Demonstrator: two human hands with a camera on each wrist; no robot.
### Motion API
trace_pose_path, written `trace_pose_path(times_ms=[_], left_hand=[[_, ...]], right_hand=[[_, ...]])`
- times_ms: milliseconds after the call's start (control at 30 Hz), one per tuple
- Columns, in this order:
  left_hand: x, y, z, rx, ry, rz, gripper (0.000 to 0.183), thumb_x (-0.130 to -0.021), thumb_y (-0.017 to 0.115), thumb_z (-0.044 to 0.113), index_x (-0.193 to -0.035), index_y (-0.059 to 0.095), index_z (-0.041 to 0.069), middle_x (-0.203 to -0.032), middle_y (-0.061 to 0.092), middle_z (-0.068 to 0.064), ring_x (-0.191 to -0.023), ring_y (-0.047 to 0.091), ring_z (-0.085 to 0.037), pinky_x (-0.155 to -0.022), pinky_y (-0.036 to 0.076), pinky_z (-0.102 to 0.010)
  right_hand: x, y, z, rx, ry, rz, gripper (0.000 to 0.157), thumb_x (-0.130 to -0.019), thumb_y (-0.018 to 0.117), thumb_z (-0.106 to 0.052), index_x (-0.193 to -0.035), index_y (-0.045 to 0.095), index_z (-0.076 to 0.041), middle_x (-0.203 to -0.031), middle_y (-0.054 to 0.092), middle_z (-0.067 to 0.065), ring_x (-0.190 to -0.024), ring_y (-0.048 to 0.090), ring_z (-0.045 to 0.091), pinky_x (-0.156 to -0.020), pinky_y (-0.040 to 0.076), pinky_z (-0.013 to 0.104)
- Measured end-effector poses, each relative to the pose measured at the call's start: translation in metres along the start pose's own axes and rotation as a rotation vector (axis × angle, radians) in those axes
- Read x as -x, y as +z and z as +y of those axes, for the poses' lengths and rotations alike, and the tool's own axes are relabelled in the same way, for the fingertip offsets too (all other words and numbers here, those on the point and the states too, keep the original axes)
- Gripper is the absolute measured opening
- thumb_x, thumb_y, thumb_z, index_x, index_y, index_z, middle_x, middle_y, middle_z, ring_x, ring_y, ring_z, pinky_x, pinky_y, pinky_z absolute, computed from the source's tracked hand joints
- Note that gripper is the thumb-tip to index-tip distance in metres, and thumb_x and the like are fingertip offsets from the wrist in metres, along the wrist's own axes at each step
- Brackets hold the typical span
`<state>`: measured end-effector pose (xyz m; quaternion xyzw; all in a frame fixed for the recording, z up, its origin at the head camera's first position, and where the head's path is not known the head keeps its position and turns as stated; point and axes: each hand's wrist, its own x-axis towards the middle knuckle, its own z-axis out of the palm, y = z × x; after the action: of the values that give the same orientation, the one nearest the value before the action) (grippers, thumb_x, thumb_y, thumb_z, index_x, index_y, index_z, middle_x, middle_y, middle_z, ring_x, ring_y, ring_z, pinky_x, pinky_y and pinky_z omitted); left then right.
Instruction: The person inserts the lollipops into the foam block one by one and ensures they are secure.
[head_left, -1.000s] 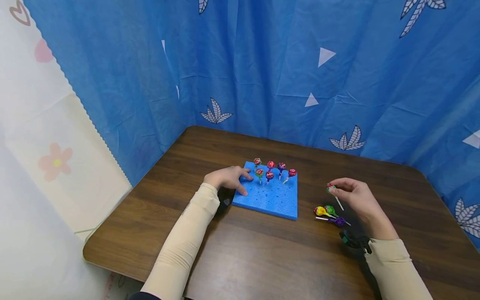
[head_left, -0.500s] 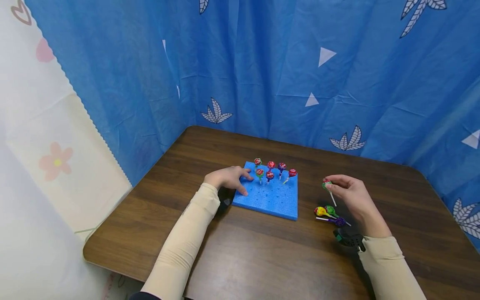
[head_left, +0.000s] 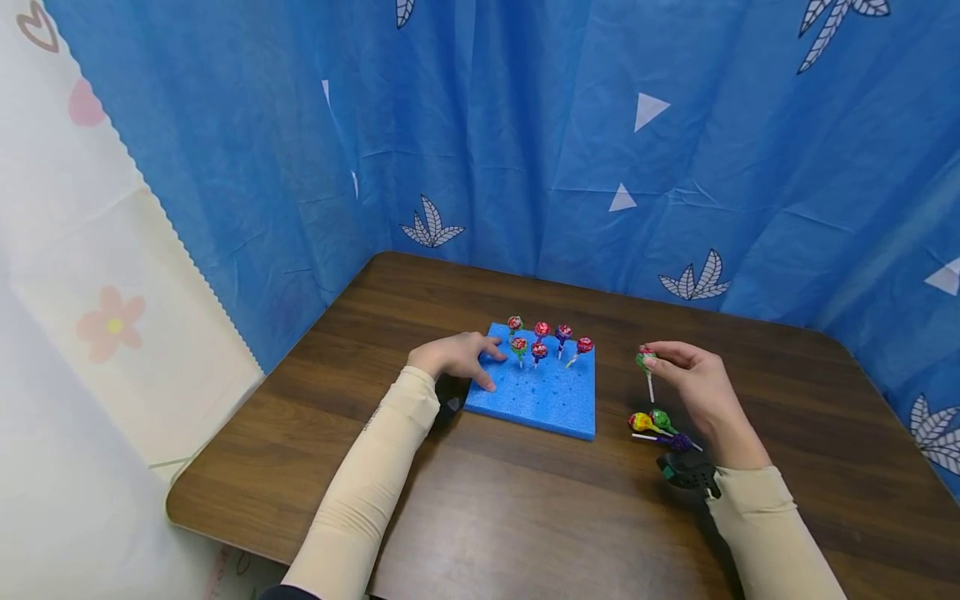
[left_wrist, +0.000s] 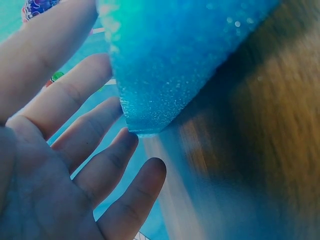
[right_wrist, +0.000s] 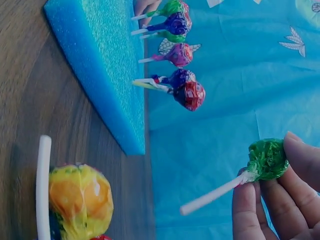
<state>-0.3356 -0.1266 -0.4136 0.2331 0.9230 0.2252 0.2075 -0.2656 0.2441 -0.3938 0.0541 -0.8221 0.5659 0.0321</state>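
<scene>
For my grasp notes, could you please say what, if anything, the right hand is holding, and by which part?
The right hand pinches a green-wrapped lollipop by its wrapped head; the stick is free.

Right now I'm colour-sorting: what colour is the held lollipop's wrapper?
The lollipop wrapper is green, clearest in the right wrist view; the head view adds red.

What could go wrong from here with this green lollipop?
The right hand pinches the green lollipop by its head, so its stick may swivel under pressure. The leaning red lollipop could get knocked if that hand passes close. The left hand is at one side of the blue foam board, which might shift if pushed.
</scene>
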Motion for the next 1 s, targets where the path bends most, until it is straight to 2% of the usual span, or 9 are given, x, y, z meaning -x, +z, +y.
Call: trace_pose_path(times_ms=[133,400,733,1000], left_hand=[[0.001,0.000,0.001,0.003,0.000,0.000,0.060,-0.087,0.078,0.035,-0.142,0.059,0.022,-0.166,0.028,-0.001,-0.155,0.019,-0.032,-0.120,0.028,-0.057],[0.001,0.000,0.001,-0.002,0.001,0.004,0.059,-0.087,0.078,0.035,-0.142,0.059,0.022,-0.166,0.029,-0.001,-0.155,0.019,-0.032,-0.120,0.028,-0.057],[0.001,0.001,0.001,-0.005,-0.001,0.012,0.059,-0.087,0.078,0.035,-0.141,0.060,0.022,-0.166,0.029,-0.001,-0.155,0.020,-0.032,-0.120,0.028,-0.057],[0.001,0.000,0.001,0.000,-0.002,0.007,0.058,-0.087,0.077,0.034,-0.141,0.060,0.021,-0.166,0.029,0.000,-0.155,0.020,-0.032,-0.121,0.027,-0.056]], right_hand=[[-0.001,0.004,-0.003,0.016,0.019,0.013,0.046,-0.096,0.068,-0.032,-0.129,0.063,-0.001,-0.098,0.067,-0.027,-0.092,0.064,-0.002,-0.085,0.049,0.006],[-0.003,0.012,-0.006,-0.027,0.018,-0.018,0.047,-0.096,0.069,-0.031,-0.130,0.062,0.000,-0.101,0.068,-0.025,-0.093,0.065,0.000,-0.085,0.051,0.009],[-0.007,0.025,-0.013,-0.078,0.012,-0.026,0.040,-0.094,0.071,-0.029,-0.125,0.066,-0.003,-0.100,0.071,-0.022,-0.096,0.068,0.004,-0.086,0.053,0.011],[-0.008,0.032,-0.017,-0.065,0.023,-0.035,0.046,-0.094,0.071,-0.029,-0.130,0.063,-0.001,-0.100,0.071,-0.024,-0.097,0.069,0.000,-0.087,0.052,0.010]])
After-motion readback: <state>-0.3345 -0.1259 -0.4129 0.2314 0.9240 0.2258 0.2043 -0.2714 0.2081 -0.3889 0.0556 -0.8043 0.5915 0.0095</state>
